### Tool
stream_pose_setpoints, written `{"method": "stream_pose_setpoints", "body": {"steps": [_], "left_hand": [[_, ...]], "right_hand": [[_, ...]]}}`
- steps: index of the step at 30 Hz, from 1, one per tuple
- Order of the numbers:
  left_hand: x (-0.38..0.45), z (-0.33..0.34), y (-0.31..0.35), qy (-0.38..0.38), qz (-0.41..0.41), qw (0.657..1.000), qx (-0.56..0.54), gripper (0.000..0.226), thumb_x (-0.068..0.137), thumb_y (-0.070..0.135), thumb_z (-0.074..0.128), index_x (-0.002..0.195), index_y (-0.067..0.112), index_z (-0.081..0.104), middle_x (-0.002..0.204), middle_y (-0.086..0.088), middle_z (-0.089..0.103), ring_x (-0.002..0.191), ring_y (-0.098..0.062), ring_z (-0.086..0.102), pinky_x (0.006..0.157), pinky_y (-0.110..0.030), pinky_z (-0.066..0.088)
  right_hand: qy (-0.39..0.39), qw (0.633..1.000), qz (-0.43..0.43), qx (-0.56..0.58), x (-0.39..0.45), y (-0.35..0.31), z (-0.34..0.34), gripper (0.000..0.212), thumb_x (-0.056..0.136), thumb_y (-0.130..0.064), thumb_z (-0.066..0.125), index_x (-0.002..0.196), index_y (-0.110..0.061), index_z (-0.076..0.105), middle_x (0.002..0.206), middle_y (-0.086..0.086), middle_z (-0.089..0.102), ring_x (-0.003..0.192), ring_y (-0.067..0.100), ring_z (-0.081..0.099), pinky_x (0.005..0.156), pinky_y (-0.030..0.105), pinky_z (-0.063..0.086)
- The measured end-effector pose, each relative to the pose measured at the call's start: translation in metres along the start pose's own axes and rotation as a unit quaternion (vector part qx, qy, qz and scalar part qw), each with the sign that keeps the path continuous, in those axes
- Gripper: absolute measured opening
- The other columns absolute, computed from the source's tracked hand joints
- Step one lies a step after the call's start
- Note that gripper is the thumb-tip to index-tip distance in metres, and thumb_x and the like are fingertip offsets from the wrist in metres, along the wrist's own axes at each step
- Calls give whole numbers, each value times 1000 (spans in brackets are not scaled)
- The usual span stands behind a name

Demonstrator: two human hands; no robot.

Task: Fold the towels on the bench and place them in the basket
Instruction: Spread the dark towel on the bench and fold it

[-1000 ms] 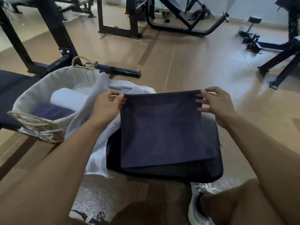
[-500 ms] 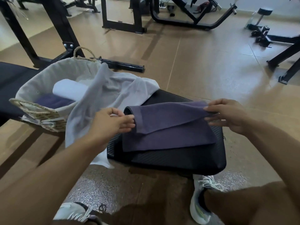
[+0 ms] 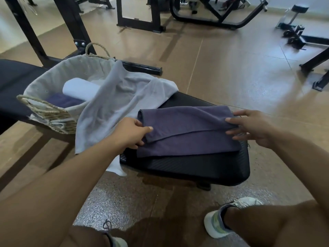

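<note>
A purple towel [image 3: 188,132] lies folded over on the black bench pad [image 3: 195,168]. My left hand [image 3: 130,133] pinches the left edge of its upper layer. At the right edge, my right hand [image 3: 251,128] pinches the same layer between thumb and fingers. A light grey towel [image 3: 117,104] lies crumpled to the left, draped from the bench over the rim of a lined wicker basket [image 3: 46,111]. Inside the basket sit a rolled white towel [image 3: 80,90] and a folded purple towel [image 3: 62,101].
The basket stands on a second black bench [image 3: 12,82] at the left. Black gym machine frames [image 3: 138,16] stand on the tan floor behind. My knees and two white shoes [image 3: 220,220] are just in front of the bench.
The purple towel, held up by its top corners a second ago, has been brought down and folded over onto itself on the bench. Both hands have come nearer to me with the edge.
</note>
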State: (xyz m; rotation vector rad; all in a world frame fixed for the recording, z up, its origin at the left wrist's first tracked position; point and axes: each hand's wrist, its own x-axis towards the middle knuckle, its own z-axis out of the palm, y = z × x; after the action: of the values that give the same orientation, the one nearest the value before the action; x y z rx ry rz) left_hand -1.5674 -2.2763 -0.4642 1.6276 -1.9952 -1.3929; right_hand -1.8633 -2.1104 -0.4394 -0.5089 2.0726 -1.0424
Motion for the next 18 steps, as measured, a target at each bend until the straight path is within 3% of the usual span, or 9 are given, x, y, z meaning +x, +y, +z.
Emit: {"method": "stream_pose_setpoints", "body": {"steps": [2,5,7,9,12,16,18], "left_hand": [[4,3,2,14,7,999,37,25,91,33,73,87,8,69,72,-10,68,50,-13,59,37,-15,38],[11,4,5,19,8,999,45,28,92,30,73,75,9,66,59,-5,57,49,-14,52,35,-18,31],[13,0,10,13,-3,1000,-10,29,95,28,68,72,13,59,64,-6,54,55,-19,52,42,-22,30],[15,-5,15,9,-25,991,-135,21,98,28,62,81,16,58,71,-7,54,53,-21,58,44,-23,31],[9,-12,21,-15,-61,956,-286,10,102,27,56,97,19,60,75,-1,60,41,-8,61,43,-20,43],[-6,-22,22,-53,-50,948,-311,19,103,19,54,85,20,59,56,5,64,40,-7,58,41,-14,44],[-15,-27,18,-70,-42,954,-287,20,103,18,54,83,22,57,55,6,65,42,-8,60,41,-15,44]], "right_hand": [[-8,1000,3,-9,1,-3,1,44,91,-22,75,132,-16,59,103,9,74,69,19,74,54,29,62],[-10,1000,-1,-10,2,-7,6,33,94,-27,72,125,-17,65,97,4,74,60,13,73,51,25,60],[-2,1000,-8,-1,4,-8,8,28,96,-28,69,121,-16,66,92,3,73,56,10,72,49,23,59],[2,1000,-5,9,6,-10,7,24,98,-27,67,118,-16,66,87,3,73,55,10,72,52,24,59],[-11,1000,8,12,5,-14,-1,19,96,-28,69,111,-15,70,84,3,73,59,12,74,51,24,60],[-73,997,32,-13,1,-11,-13,12,92,-29,72,96,-18,69,75,-2,73,61,13,74,52,22,56],[-98,993,40,-45,-2,-7,-17,12,92,-30,73,91,-19,66,69,-5,72,61,15,73,56,24,55]]}}
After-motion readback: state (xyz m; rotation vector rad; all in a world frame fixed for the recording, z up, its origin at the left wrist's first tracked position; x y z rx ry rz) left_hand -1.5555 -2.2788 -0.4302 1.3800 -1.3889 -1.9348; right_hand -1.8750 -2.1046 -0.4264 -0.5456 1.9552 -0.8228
